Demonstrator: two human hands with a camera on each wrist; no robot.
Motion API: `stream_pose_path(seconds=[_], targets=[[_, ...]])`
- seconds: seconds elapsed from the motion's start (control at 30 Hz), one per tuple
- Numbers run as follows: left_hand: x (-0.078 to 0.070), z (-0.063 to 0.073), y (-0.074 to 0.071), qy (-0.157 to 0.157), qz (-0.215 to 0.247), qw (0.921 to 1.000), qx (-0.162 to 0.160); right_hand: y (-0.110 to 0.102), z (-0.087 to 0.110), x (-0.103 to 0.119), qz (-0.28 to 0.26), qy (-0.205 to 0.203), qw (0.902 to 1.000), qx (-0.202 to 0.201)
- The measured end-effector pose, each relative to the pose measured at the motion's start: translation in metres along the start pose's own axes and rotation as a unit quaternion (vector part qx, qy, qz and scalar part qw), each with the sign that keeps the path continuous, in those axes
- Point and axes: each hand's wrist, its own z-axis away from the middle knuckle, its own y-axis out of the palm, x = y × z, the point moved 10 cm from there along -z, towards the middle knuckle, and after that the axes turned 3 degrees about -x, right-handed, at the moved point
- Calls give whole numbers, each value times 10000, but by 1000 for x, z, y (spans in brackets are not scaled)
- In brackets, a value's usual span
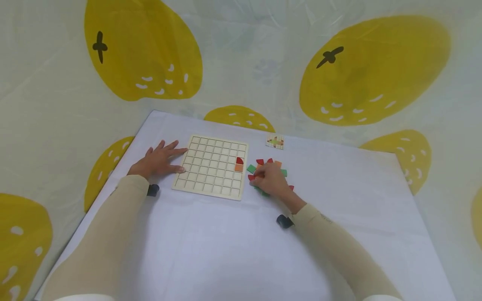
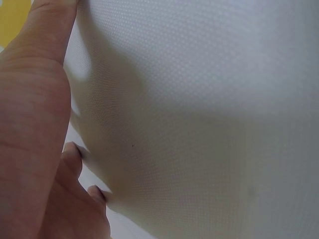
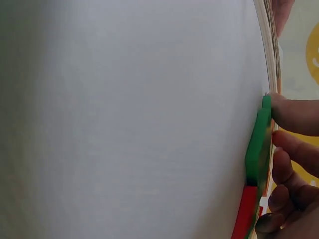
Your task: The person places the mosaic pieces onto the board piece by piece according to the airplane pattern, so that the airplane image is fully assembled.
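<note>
My left hand (image 1: 158, 160) lies with spread fingers at the left edge of a square wooden grid board (image 1: 207, 167), fingertips on its rim. In the left wrist view its thumb (image 2: 35, 99) shows close over the white cloth. My right hand (image 1: 272, 179) is over a pile of flat coloured pieces right of the board. Its thumb and forefinger pinch a red quarter-circle piece (image 1: 251, 177) at the pile's left side. Green pieces (image 3: 259, 144) lie right by those fingertips in the right wrist view. On the board sit a red quarter-circle (image 1: 239, 160) and an orange square (image 1: 239, 168).
A small pattern card (image 1: 275, 141) lies behind the pile. Around the right hand are a green piece (image 1: 251, 169), an orange piece (image 1: 278, 164) and several red ones, partly hidden by it. White cloth (image 1: 211, 242) covers the table; a lemon-print curtain (image 1: 248, 62) hangs behind.
</note>
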Motion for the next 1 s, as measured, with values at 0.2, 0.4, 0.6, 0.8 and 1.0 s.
stream_pose_path(seconds=[0.2, 0.4, 0.6, 0.8, 1.0], targets=[[-2, 0, -1, 17, 15, 10000, -35, 3, 0, 5, 201, -251, 9993, 167], [-3, 1, -1, 48, 14, 10000, -52, 4, -2, 3, 166, -28, 9996, 211], [-1, 0, 0, 50, -30, 10000, -52, 5, -5, 5, 161, -9, 9995, 288], [1, -2, 3, 52, 12, 10000, -10, 7, -5, 7, 112, 18, 9994, 325], [0, -2, 0, 110, -71, 9999, -60, 7, -5, 11, 153, 156, 9997, 134]])
